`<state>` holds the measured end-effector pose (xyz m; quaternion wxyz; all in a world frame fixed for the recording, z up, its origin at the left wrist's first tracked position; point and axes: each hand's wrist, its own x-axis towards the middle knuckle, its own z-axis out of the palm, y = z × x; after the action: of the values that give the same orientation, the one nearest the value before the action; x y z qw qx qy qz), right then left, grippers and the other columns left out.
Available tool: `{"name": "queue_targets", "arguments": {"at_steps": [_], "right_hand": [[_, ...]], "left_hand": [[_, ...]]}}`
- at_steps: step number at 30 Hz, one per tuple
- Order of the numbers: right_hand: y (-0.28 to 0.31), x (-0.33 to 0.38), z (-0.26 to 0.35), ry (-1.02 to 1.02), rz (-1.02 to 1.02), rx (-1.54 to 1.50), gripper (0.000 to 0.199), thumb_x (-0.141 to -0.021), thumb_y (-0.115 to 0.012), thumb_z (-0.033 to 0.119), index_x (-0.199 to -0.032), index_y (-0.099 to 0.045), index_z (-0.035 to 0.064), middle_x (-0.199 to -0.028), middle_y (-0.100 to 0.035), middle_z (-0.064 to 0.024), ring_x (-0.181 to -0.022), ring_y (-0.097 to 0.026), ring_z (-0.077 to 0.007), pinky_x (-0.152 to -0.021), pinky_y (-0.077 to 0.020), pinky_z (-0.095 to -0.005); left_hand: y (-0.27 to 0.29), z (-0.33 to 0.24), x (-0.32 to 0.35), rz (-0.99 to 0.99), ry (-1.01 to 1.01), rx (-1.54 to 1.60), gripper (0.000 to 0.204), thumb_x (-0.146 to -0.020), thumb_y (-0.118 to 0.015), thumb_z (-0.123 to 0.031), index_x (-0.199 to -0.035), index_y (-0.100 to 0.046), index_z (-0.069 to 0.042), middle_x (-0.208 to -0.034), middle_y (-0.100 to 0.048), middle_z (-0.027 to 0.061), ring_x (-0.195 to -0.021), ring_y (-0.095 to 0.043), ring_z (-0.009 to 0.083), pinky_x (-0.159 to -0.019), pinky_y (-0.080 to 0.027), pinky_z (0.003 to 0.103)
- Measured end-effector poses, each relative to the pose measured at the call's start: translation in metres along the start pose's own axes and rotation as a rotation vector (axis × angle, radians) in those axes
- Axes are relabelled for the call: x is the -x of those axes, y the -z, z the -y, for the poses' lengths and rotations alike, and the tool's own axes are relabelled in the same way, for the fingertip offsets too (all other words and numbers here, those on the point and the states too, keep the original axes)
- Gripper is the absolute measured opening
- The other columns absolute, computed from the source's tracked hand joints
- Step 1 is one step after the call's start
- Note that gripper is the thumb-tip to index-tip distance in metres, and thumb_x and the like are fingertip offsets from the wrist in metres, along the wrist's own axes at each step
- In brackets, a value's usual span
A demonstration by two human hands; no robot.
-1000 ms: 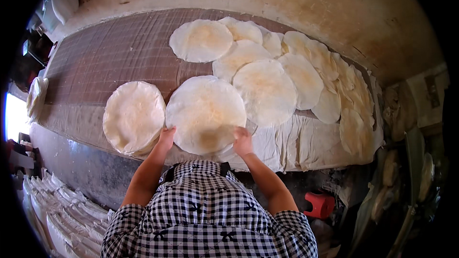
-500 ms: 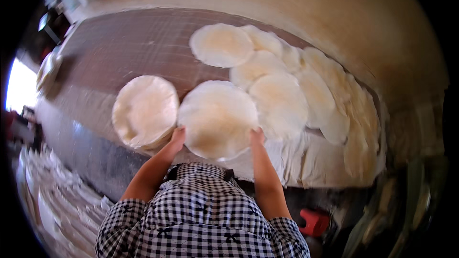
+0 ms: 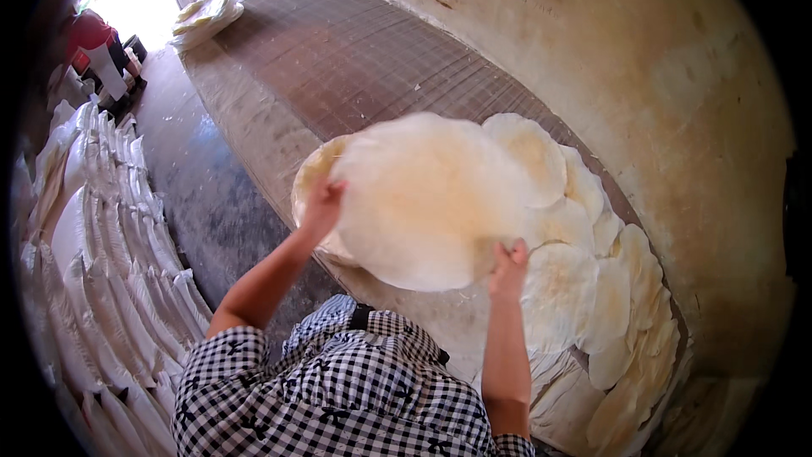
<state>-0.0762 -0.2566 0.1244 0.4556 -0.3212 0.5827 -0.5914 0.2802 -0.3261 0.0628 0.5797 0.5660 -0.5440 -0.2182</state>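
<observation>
Between my hands hangs a large, round, thin white rice paper sheet (image 3: 431, 203), slightly blurred and lifted off the table. My left hand (image 3: 324, 207) pinches its left edge, in front of a round stack of sheets (image 3: 311, 176) that it partly hides. At the sheet's lower right edge, my right hand (image 3: 508, 271) has its fingers closed on the rim. Several similar overlapping sheets (image 3: 562, 292) lie spread to the right, some covered by the held one.
A long table (image 3: 338, 51) with a brown mat runs toward the far left along a beige wall (image 3: 643, 68). On its far end sits a plastic-wrapped bundle (image 3: 205, 19). White filled bags (image 3: 127, 271) line the left, beside a dark floor (image 3: 203, 178).
The held sheet has risen and tilted, now covering much of the stack on the left. Both hands have moved up with it and spread farther apart. My view has turned toward the left.
</observation>
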Motion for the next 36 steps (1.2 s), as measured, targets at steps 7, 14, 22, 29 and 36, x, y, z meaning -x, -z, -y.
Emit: {"name": "queue_targets", "arguments": {"at_steps": [7, 14, 22, 29, 36], "right_hand": [[-0.122, -0.061, -0.141, -0.130, 0.084, 0.425, 0.018, -0.068, -0.063, 0.002, -0.085, -0.055, 0.0016, -0.080, -0.062, -0.0066, -0.074, -0.058, -0.0160, -0.067, -0.0453, -0.0318], [-0.124, -0.068, -0.165, -0.204, 0.085, 0.849, 0.027, -0.065, -0.064, 0.003, -0.091, -0.057, 0.0018, -0.085, -0.065, -0.0102, -0.081, -0.062, -0.0197, -0.071, -0.0465, -0.0319], [-0.138, -0.053, -0.157, -0.050, 0.072, 1.009, 0.049, -0.071, -0.063, 0.013, -0.115, -0.044, 0.0071, -0.119, -0.048, -0.0189, -0.110, -0.045, -0.0361, -0.090, -0.0372, -0.0384], [-0.198, 0.023, -0.096, 0.323, 0.720, 1.407, 0.064, -0.085, -0.048, 0.041, -0.139, -0.025, 0.0148, -0.146, -0.009, -0.0155, -0.133, -0.005, -0.0403, -0.103, -0.0102, -0.0574], [-0.190, 0.042, -0.106, 0.155, 1.243, 1.600, 0.081, -0.080, -0.048, 0.057, -0.142, -0.006, 0.0275, -0.147, 0.011, -0.0112, -0.133, 0.011, -0.0401, -0.097, 0.0002, -0.0689]], "left_hand": [[0.087, 0.129, 0.005, 0.032, 0.326, -0.230, 0.030, -0.079, -0.063, -0.011, -0.066, -0.037, -0.003, -0.064, -0.038, 0.0030, -0.057, -0.035, 0.0136, -0.049, -0.032, 0.031], [0.080, 0.202, 0.048, -0.041, 0.645, -0.093, 0.029, -0.073, -0.068, -0.008, -0.073, -0.039, -0.002, -0.067, -0.050, 0.0050, -0.061, -0.049, 0.0116, -0.052, -0.040, 0.027], [0.079, 0.189, 0.047, -0.129, 0.659, -0.174, 0.028, -0.077, -0.065, -0.008, -0.075, -0.038, -0.006, -0.067, -0.048, 0.0010, -0.059, -0.043, 0.0081, -0.051, -0.037, 0.024], [0.029, 0.058, -0.044, 0.574, 0.003, -1.030, 0.032, -0.080, -0.060, -0.027, -0.082, -0.059, 0.005, -0.099, -0.053, 0.0220, -0.103, -0.044, 0.0328, -0.090, -0.033, 0.044], [0.023, 0.188, -0.016, 0.582, -0.210, -0.957, 0.050, -0.085, -0.046, -0.043, -0.088, -0.063, 0.004, -0.136, -0.023, 0.0303, -0.128, -0.020, 0.0431, -0.110, -0.007, 0.041]]}}
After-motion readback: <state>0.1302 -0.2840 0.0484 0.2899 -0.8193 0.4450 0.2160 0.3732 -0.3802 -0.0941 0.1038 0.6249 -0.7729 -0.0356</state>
